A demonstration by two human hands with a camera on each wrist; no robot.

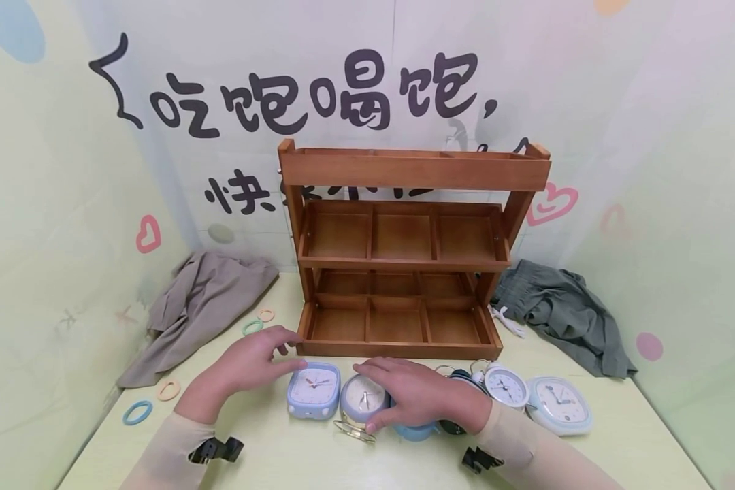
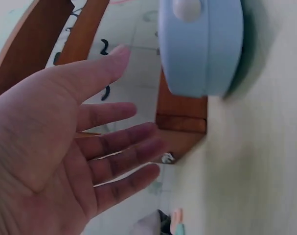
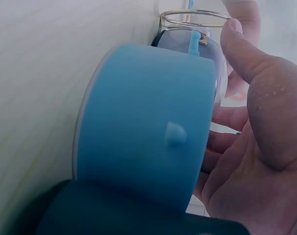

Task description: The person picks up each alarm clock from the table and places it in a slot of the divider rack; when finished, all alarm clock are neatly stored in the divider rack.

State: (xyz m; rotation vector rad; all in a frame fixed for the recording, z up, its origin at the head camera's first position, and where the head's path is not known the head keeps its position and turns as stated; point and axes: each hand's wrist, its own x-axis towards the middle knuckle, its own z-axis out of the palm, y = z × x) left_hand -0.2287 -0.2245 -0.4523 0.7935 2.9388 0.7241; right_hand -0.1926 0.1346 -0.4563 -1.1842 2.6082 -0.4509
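Note:
My left hand (image 1: 260, 361) hovers at the left of a blue square alarm clock (image 1: 314, 388), fingers spread and loosely bent, nothing held; the left wrist view shows this clock's side (image 2: 202, 54) apart from the palm. My right hand (image 1: 407, 391) reaches over a round lavender clock (image 1: 364, 398) with a gold ring (image 1: 355, 431) at its front. Its fingers lie along the far side and the thumb tip meets the ring in view. Below that hand sits a sky-blue round clock (image 3: 143, 112), partly hidden; a dark green clock (image 1: 452, 427) stands beside it.
A brown wooden tiered shelf (image 1: 398, 350) with compartments stands behind the clocks. To the right are a white round clock (image 1: 505, 388) and a pale blue clock (image 1: 563, 405). Grey-brown cloth (image 1: 202, 306), dark green cloth (image 1: 563, 313) and several coloured rings (image 1: 137, 412) flank it.

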